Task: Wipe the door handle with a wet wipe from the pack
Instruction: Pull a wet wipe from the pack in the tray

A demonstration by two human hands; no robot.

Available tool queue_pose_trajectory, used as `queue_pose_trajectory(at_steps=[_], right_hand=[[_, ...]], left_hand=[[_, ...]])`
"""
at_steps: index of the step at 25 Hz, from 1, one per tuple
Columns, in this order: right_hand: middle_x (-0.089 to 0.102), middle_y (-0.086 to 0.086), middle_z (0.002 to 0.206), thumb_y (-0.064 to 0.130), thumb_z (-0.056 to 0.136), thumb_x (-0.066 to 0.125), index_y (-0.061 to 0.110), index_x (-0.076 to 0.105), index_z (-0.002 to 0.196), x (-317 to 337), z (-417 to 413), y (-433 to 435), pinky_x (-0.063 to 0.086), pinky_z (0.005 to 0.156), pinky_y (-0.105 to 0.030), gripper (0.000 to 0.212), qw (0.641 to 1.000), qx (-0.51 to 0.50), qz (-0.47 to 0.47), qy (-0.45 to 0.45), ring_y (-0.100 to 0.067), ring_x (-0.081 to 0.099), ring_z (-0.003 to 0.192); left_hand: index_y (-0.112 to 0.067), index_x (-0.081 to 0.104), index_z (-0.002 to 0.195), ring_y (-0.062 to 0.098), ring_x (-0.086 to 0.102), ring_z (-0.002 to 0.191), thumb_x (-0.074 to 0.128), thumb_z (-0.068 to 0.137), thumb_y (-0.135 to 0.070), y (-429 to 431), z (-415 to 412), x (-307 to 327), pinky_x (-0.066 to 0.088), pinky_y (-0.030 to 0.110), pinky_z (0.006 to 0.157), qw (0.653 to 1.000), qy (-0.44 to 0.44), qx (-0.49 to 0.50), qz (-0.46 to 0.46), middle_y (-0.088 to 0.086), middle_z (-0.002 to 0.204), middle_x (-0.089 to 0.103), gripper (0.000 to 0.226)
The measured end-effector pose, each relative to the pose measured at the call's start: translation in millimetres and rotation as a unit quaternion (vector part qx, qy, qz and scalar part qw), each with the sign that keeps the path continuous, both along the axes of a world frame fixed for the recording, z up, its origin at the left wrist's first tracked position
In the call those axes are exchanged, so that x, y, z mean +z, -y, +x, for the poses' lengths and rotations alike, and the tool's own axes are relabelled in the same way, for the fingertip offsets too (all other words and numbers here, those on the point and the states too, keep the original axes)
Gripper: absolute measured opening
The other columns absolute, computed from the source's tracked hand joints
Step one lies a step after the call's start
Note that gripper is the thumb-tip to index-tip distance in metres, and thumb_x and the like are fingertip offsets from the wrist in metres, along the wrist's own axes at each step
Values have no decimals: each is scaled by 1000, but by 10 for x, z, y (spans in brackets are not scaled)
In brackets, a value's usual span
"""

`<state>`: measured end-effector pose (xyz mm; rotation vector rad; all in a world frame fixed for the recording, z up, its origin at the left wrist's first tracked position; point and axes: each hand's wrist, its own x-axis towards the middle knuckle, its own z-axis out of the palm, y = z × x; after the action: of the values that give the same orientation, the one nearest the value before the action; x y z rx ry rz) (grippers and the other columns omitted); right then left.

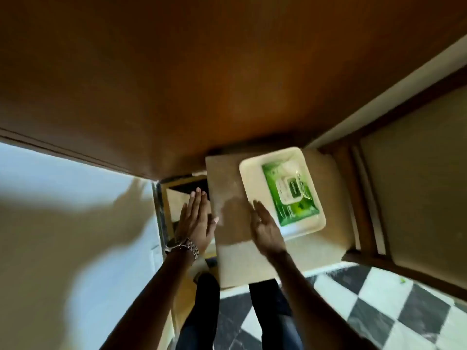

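Observation:
A green pack of wet wipes [290, 195] with a white flip lid lies closed in a cream tray [255, 168] on a small beige table [227, 178]. My right hand [266, 228] hovers flat and empty just left of the tray's near corner, fingers together and pointing away. My left hand [195, 218], with a metal watch on its wrist, is stretched out flat past the table's left edge and holds nothing. The brown wooden door [177, 84] fills the top of the view; its handle is not visible.
A pale wall [63, 223] runs along the left. A wooden chair [409, 185] with a beige seat stands to the right of the table. The floor below has black and white checkered tiles [379, 311]. My legs stand close to the table's near edge.

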<state>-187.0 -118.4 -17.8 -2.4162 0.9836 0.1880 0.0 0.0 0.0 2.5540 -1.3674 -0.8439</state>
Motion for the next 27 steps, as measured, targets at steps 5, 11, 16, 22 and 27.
queue_pose_trajectory(at_steps=[5,11,16,22,27], right_hand=[[55,-29,137,-12,82,64,-9,47,138,-595,-298,870,52,99,-53,59,987,-115,-116,10,-43,56,125],[44,-23,139,1,92,49,11,47,139,-612,-359,1316,43,104,-55,48,991,-126,-44,27,-42,45,127],[56,-20,127,11,92,63,4,49,135,-506,-298,1374,55,93,-44,45,982,-180,-49,-11,-34,54,116],[52,-18,129,34,89,65,10,64,104,-278,-395,1421,43,97,-45,28,963,-237,-106,-80,-36,46,121],[68,-12,107,29,92,65,9,59,94,-44,-521,1351,58,78,-47,21,928,-348,9,132,-26,65,99]], left_hand=[[-12,5,163,15,-10,155,24,101,-66,96,-509,-700,2,40,128,997,-57,-48,25,1,168,-8,84],[-10,-1,163,24,-8,160,45,108,-43,520,-906,-804,11,48,131,992,-98,-62,51,8,172,-7,80],[-12,-7,163,28,-14,158,39,107,-47,929,-1005,-750,0,47,129,992,-15,-124,28,9,170,-19,80],[-15,-23,155,24,-23,155,35,109,-48,1200,-1239,-848,-7,48,131,973,-24,-215,76,5,164,-27,81],[-15,-21,160,25,-20,157,41,108,-43,1207,-1269,-923,-16,44,125,973,-11,-209,93,6,168,-26,86]])
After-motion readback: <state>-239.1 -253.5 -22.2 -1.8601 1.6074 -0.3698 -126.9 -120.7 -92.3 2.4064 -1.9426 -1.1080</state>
